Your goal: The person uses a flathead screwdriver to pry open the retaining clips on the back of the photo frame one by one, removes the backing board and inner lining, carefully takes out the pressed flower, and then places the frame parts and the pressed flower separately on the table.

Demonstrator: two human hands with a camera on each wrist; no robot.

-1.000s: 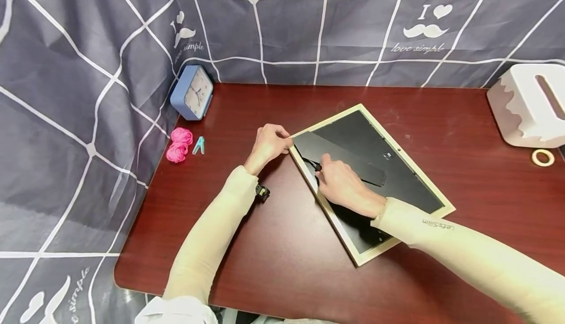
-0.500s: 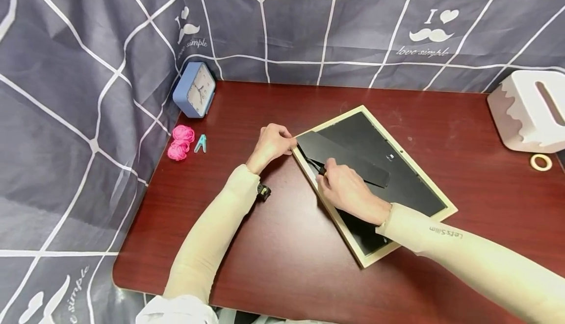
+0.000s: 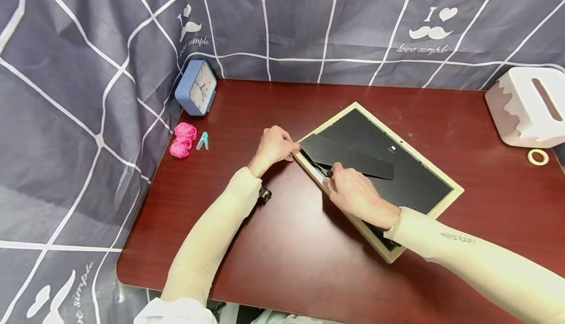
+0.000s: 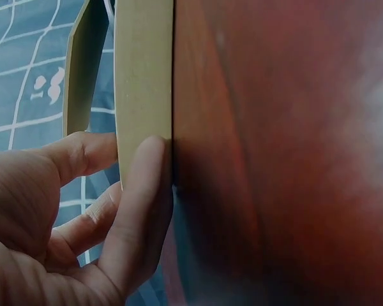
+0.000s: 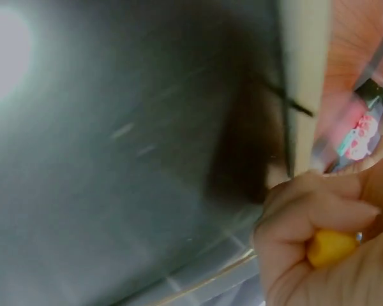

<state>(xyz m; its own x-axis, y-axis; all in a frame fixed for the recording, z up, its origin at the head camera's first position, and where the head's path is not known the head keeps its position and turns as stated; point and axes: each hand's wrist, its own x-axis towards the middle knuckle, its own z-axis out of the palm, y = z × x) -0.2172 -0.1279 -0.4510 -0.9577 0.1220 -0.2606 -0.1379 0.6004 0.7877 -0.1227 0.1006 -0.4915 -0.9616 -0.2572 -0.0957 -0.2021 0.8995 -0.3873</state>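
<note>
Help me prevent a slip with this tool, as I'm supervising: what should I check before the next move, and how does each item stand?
1. Frame steadied: ok; the left hand pinches its edge near a corner.
2. Tool held: ok; the right hand curls round the yellow-ended tool.
3. Tool tip's contact point: cannot tell; too small and blurred.
4. Frame flat on the table: cannot tell; shadow under its near edge hints at tilt.
5. Loose items clear: ok; clock, pink yarn and teal clip sit apart from it.
</note>
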